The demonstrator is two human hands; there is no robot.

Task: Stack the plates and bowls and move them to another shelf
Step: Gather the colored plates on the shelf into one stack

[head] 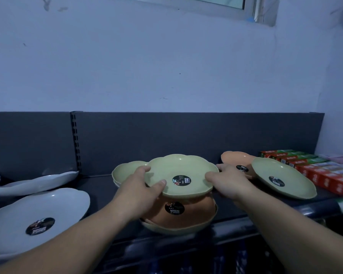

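Plate (183, 169), green, gripped at rim by left hand (145, 187), right hand (225, 180) — orange bowl (199, 211) beneath half-hidden.

Left edge cuts white plate (57, 204); orange bowl (198, 213) partly hidden under green plate (186, 167); red boxes (325, 175) blurred.
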